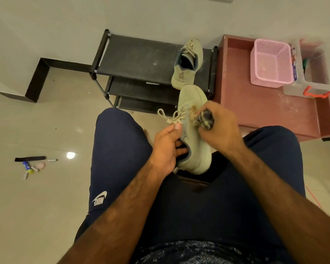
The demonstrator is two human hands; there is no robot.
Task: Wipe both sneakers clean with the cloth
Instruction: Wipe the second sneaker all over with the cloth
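- Shoe rack [133, 56], far centre against the wall: the second sneaker [181, 77] sits on the right end of its top shelf, opening up, with neither hand on it.
- Held sneaker [196, 151], near centre between the knees, toe pointing far. Judged light, with a soft upper that dents under pressure and a stiffer sole. Best gripped at the collar or sole edge, to brace the upper for wiping.
- Left hand [165, 147]: curled round the collar, fingers inside the opening, thumb pressed near the laces [171, 116].
- Right hand [221, 130]: fisted round the cloth, pressing it against the right side of the lace area.
- Cloth [205, 119]: dark, bunched, soft. Only a wad shows out of the fist.
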